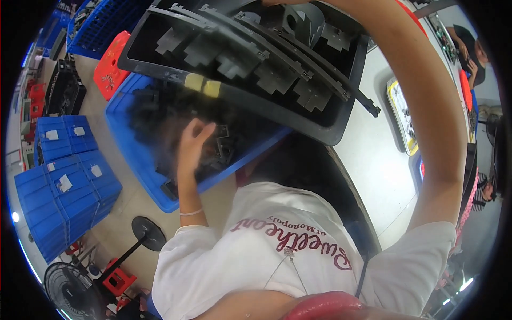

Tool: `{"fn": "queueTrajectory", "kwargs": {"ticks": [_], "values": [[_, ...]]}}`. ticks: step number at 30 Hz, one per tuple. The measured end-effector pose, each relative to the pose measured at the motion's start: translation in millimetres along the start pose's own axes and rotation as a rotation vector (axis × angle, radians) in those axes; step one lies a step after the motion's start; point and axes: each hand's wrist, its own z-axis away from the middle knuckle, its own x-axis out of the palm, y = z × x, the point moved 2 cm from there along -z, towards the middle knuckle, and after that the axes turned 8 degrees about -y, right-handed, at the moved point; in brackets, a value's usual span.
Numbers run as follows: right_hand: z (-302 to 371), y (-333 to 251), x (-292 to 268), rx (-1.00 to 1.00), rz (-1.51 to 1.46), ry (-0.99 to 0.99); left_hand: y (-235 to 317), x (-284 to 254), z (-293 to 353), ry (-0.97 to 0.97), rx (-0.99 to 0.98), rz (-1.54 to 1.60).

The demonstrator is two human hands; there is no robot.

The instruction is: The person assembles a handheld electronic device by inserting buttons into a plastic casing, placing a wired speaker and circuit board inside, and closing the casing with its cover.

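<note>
My left hand reaches down into a blue plastic crate among dark plastic parts. Thumb and forefinger show curved near each other; motion blurs the other fingers and the parts beside them, so a hold cannot be made out. Partly over this crate and partly over a white tabletop sits a large black tray. Long dark grey strips with stepped tabs lie in it, one poking past the right rim. My right arm stretches across to the tray's far side, where my right hand is mostly cut off by the picture's edge.
Yellow tape marks the tray's near rim. A red stool stands left of the tray. Stacked blue crates and a black fan are at left. A yellow-rimmed tray lies on the white table; other people sit beyond.
</note>
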Motion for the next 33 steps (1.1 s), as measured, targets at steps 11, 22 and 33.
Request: {"fn": "queueTrajectory", "kwargs": {"ticks": [11,22,33], "values": [[61,38,63,-0.062,-0.489,0.410,22,55,9,-0.579,0.063,0.772],[66,-14,38,0.397,0.171,0.084,25,86,34,-0.855,-0.141,0.972],[136,53,114,-0.104,-0.159,0.872,43,147,66,-1.207,-0.201,1.111]]}}
